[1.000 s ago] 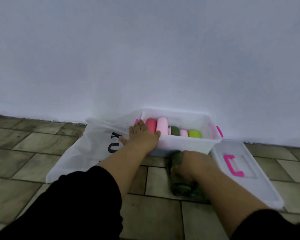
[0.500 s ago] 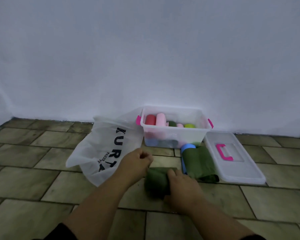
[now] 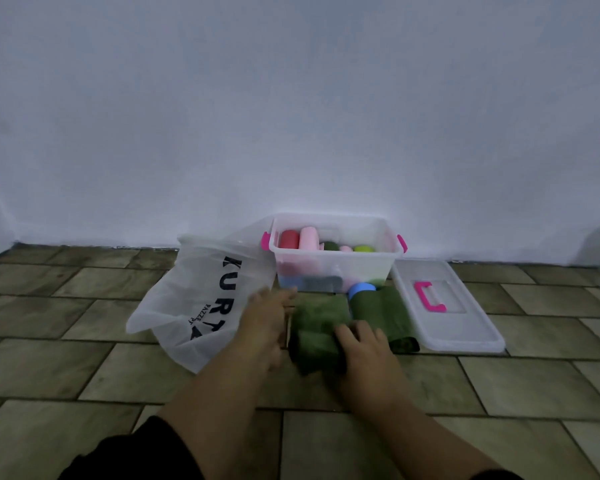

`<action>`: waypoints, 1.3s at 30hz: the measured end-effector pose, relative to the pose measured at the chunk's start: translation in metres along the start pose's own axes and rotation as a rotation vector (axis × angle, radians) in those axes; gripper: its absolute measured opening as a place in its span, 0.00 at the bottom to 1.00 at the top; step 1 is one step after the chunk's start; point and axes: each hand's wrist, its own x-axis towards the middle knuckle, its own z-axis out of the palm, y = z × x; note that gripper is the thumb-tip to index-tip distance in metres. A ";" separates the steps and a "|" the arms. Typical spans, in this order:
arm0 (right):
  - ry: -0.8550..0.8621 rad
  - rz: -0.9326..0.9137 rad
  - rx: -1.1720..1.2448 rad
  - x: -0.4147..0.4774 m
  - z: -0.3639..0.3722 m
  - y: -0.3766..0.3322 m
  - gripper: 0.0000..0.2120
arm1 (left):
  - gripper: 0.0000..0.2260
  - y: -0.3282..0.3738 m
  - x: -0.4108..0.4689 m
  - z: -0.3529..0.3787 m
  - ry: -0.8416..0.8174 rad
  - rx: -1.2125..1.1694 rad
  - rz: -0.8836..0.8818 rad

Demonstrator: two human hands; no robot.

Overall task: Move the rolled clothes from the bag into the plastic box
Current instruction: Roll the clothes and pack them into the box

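Tiled floor (image 3: 84, 368), blurred hands – green cloth (image 3: 317, 336) half-covered

A plain white wall (image 3: 291, 98) meets olive-brown floor tiles (image 3: 66, 368).

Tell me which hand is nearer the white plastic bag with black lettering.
Left. The left hand lies at the white plastic bag's right edge, fingers spread; the right hand rests on the dark green cloth roll, farther right.
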 end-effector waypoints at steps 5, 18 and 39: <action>-0.105 -0.029 -0.001 -0.013 0.015 0.004 0.29 | 0.07 0.014 0.003 0.001 -0.209 0.445 0.325; -0.246 0.143 0.047 -0.006 0.017 -0.025 0.42 | 0.30 -0.030 0.032 -0.003 -0.382 1.018 -0.033; -0.265 -0.085 -0.005 -0.035 0.009 -0.006 0.32 | 0.29 -0.049 0.047 0.005 -0.306 1.791 0.588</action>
